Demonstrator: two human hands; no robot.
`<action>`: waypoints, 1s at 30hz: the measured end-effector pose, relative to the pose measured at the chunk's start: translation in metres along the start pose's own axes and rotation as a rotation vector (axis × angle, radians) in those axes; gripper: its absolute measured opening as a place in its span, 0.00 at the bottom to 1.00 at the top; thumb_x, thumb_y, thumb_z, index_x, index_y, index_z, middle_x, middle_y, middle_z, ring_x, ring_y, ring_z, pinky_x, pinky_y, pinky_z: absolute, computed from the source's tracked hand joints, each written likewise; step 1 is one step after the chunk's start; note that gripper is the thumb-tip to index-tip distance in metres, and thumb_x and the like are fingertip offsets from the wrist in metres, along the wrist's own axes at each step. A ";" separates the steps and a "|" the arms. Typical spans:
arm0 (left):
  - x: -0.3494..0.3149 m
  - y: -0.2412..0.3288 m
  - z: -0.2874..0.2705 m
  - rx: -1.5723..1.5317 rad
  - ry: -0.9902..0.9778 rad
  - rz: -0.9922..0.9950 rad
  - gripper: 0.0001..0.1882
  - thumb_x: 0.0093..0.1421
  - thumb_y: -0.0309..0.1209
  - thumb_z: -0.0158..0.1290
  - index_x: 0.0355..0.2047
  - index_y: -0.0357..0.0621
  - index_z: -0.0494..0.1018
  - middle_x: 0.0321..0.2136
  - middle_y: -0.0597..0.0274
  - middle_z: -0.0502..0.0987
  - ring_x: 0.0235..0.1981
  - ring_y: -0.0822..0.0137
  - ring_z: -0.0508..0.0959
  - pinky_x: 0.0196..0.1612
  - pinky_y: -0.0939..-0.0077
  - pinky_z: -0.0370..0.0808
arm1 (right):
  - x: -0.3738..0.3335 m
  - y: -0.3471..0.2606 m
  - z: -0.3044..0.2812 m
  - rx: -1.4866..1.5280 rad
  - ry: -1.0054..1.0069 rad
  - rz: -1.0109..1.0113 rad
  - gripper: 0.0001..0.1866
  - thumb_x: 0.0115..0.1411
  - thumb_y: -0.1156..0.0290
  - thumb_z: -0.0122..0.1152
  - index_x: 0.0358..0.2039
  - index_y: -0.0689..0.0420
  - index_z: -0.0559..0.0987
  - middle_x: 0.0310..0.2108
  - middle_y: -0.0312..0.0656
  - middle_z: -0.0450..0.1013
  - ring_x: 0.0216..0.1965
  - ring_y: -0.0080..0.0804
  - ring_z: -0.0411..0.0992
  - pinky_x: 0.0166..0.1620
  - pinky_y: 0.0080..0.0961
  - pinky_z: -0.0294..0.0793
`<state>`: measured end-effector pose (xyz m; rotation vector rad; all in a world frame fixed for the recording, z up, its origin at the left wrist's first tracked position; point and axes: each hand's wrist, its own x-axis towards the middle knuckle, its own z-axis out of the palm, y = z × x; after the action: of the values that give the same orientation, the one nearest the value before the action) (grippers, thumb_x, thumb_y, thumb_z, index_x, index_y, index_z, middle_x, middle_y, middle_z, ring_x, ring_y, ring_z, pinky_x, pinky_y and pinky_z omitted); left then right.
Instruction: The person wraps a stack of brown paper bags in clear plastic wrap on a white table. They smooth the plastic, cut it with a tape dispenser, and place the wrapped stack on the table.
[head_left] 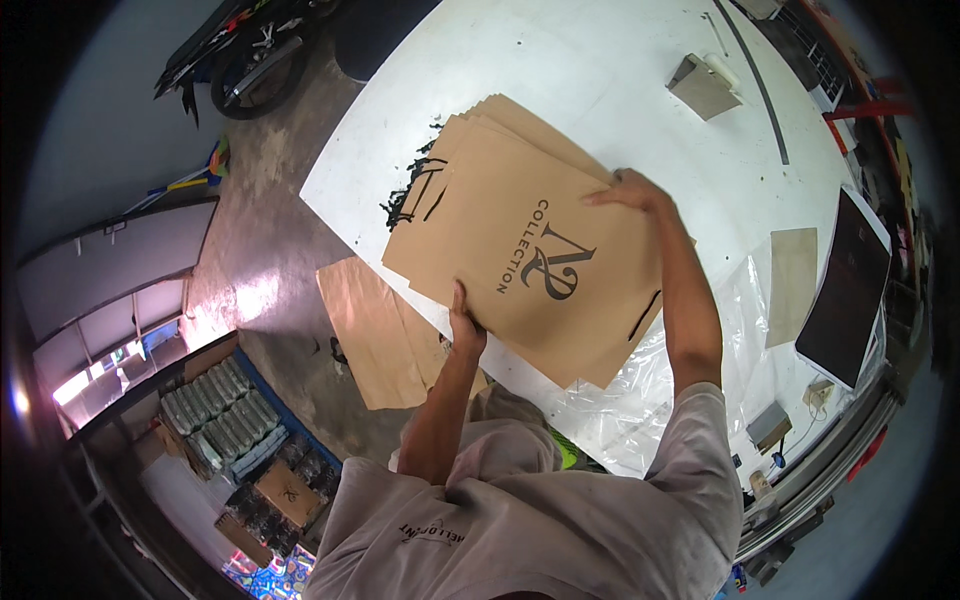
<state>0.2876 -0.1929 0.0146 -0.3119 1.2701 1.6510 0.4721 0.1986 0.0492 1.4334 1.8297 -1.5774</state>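
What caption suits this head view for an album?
Left hand and right hand handle stacked brown paper bags over a white table.

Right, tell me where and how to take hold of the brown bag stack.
Grip the brown bag stack by its opposite long edges, from near and far, where the left hand and right hand rest: it's broad, flat and unevenly fanned, so one edge alone might let bags slide.

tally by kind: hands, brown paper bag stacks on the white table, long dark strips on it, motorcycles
Hands: 2 (left hand, right hand)
Stack of brown paper bags: 1
Long dark strip: 1
Motorcycle: 1
Total: 5
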 end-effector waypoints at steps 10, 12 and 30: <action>-0.007 0.011 -0.045 -0.123 -0.074 -0.261 0.37 0.68 0.61 0.47 0.65 0.46 0.64 0.61 0.56 0.72 0.60 0.54 0.73 0.61 0.51 0.71 | -0.164 -0.040 0.070 -0.056 0.102 -0.299 0.36 0.44 0.57 0.79 0.50 0.61 0.75 0.41 0.58 0.80 0.45 0.56 0.79 0.48 0.42 0.77; 0.012 0.028 -0.073 0.142 -0.058 -0.351 0.38 0.67 0.62 0.48 0.64 0.46 0.66 0.59 0.56 0.73 0.59 0.55 0.73 0.60 0.52 0.72 | -0.218 -0.062 0.097 -0.130 0.190 -0.374 0.29 0.48 0.60 0.77 0.46 0.60 0.74 0.32 0.57 0.78 0.37 0.55 0.78 0.39 0.43 0.76; 0.055 0.299 0.071 0.761 -0.886 -0.054 0.37 0.76 0.56 0.29 0.68 0.38 0.62 0.69 0.47 0.61 0.72 0.55 0.56 0.73 0.56 0.52 | -0.357 -0.156 0.294 -0.598 0.780 -0.084 0.62 0.47 0.20 0.56 0.72 0.51 0.59 0.60 0.60 0.63 0.64 0.59 0.59 0.66 0.71 0.47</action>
<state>0.0443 -0.0917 0.1817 0.7633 1.0519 0.9400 0.3978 -0.2060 0.3118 1.7821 2.4924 -0.3756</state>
